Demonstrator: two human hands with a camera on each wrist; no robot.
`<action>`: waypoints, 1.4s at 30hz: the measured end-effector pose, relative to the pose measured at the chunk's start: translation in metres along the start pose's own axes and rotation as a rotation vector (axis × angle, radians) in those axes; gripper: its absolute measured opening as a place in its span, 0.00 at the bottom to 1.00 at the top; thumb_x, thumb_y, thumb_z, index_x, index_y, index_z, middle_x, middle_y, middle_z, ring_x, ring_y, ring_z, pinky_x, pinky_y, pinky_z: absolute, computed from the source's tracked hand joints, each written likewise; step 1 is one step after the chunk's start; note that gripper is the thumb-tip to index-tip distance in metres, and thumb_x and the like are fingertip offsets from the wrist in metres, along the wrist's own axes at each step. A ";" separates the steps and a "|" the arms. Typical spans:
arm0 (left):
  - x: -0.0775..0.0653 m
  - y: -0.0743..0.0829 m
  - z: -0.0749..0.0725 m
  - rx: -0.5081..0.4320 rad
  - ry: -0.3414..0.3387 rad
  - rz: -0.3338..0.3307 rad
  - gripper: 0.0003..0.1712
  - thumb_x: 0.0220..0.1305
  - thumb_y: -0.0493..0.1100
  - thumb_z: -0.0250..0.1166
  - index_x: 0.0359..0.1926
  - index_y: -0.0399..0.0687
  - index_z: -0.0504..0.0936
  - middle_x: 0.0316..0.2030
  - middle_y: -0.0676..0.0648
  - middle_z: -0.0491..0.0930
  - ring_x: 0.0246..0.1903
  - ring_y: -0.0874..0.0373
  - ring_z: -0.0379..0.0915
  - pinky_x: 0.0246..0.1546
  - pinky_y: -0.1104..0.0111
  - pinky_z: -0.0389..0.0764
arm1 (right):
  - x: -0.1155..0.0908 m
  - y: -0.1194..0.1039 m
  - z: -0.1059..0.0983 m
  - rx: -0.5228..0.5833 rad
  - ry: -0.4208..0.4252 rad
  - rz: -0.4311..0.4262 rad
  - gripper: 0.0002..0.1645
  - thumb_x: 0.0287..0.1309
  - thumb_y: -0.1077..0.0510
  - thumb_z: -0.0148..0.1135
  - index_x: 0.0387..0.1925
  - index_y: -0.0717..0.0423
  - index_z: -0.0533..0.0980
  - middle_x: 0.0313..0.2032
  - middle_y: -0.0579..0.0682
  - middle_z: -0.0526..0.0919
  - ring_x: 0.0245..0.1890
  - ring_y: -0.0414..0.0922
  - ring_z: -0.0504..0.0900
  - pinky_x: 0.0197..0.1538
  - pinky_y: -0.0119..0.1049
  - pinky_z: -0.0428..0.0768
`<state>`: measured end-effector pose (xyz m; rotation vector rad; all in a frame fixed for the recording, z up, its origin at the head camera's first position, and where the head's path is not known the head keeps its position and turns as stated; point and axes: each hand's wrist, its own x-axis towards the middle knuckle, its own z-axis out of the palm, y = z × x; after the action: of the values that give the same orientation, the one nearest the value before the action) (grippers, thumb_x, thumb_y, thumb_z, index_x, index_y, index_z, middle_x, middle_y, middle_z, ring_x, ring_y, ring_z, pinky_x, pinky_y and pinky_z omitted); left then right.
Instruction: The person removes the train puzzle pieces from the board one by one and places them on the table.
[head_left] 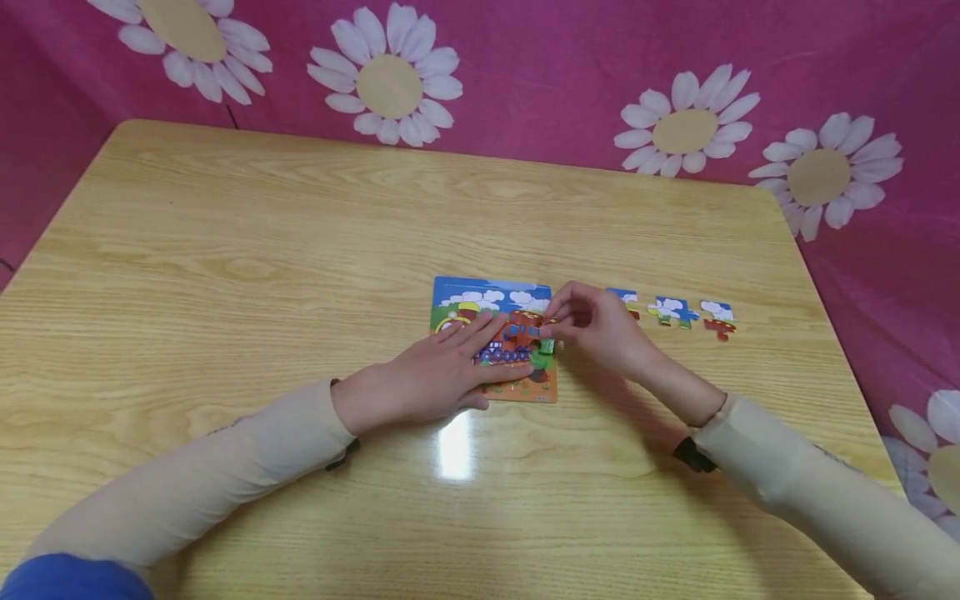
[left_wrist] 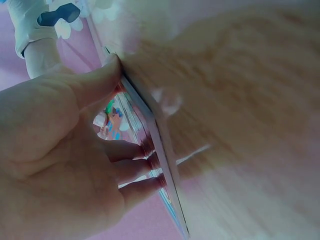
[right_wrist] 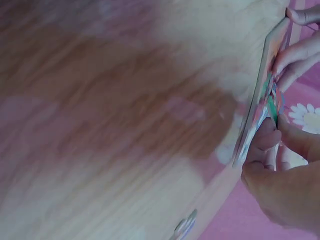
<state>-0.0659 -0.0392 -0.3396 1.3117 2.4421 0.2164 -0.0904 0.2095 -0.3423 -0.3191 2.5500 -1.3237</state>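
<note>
A jigsaw puzzle [head_left: 491, 286] with a bright cartoon picture of clouds and blue sky lies flat on the table, partly hidden by both hands. My left hand [head_left: 431, 379] rests across its left and lower part, the fingers spread and nearly straight. In the left wrist view the thumb and fingertips press along the puzzle [left_wrist: 145, 107] near its edge. At the right edge, my right hand [head_left: 607, 333] pinches a puzzle piece with green on it [right_wrist: 272, 107] between thumb and fingers. The piece stands tilted against the puzzle in the right wrist view.
Three loose puzzle pieces lie to the right, partly behind the right hand: one nearest the hand [head_left: 626, 298], a middle one [head_left: 672, 311] and a far one [head_left: 718, 315]. The wooden table [head_left: 300, 225] backs onto a pink cloth [head_left: 525, 75] with white daisies.
</note>
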 end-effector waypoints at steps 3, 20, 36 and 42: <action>0.001 0.000 0.000 0.009 -0.018 -0.008 0.32 0.74 0.54 0.53 0.75 0.71 0.56 0.76 0.35 0.35 0.75 0.42 0.30 0.70 0.48 0.50 | -0.004 0.003 -0.009 0.019 0.010 0.017 0.07 0.58 0.69 0.66 0.37 0.66 0.76 0.34 0.58 0.83 0.33 0.45 0.81 0.35 0.28 0.78; 0.000 0.000 0.000 0.030 -0.024 -0.008 0.32 0.75 0.53 0.53 0.76 0.70 0.56 0.76 0.35 0.36 0.75 0.42 0.31 0.70 0.48 0.51 | -0.048 0.046 -0.071 -0.011 0.090 0.105 0.12 0.58 0.63 0.69 0.40 0.66 0.77 0.29 0.43 0.85 0.28 0.36 0.80 0.27 0.31 0.77; 0.000 -0.001 0.000 0.008 -0.029 -0.005 0.33 0.74 0.53 0.53 0.76 0.70 0.55 0.76 0.36 0.34 0.75 0.42 0.29 0.71 0.49 0.48 | -0.091 0.103 -0.131 0.042 0.189 0.232 0.06 0.60 0.62 0.68 0.39 0.58 0.83 0.32 0.32 0.85 0.30 0.29 0.79 0.30 0.24 0.78; 0.000 -0.001 0.001 0.017 -0.021 -0.002 0.32 0.74 0.54 0.53 0.76 0.69 0.55 0.76 0.36 0.34 0.75 0.41 0.29 0.71 0.49 0.48 | -0.099 0.115 -0.145 0.025 0.210 0.252 0.05 0.59 0.63 0.68 0.36 0.51 0.86 0.29 0.31 0.84 0.29 0.28 0.78 0.30 0.23 0.77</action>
<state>-0.0664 -0.0395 -0.3412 1.3114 2.4326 0.1806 -0.0517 0.4162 -0.3448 0.1504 2.6299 -1.3524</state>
